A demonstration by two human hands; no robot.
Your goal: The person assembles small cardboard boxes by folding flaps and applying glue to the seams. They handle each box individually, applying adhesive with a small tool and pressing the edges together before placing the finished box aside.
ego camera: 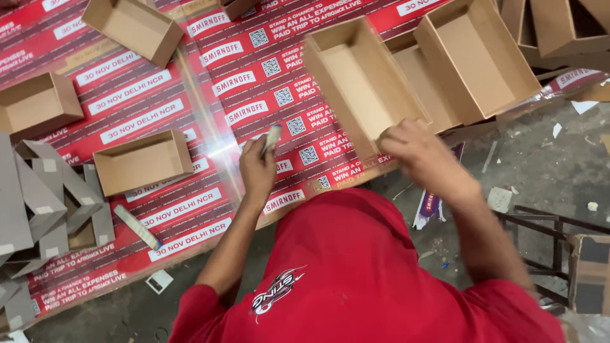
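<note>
Left hand point(257, 166) grips a small pale tool point(272, 138); right hand point(413, 149) closed on the corner of an open brown cardboard box point(356, 82) on the red printed surface point(159, 121).

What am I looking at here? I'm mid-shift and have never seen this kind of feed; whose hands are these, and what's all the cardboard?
There is no machine here. The single picture comes from a camera worn on a person's head, looking down over their red shirt at their own two bare hands. The left hand holds a small pale tool; what kind is too blurred to tell. The right hand grips the near corner of an open brown cardboard box, tilted up on the work surface, a board covered with red and white printed sheets. More open boxes lie around, and flat grey folded cardboard pieces are piled at the left.
</note>
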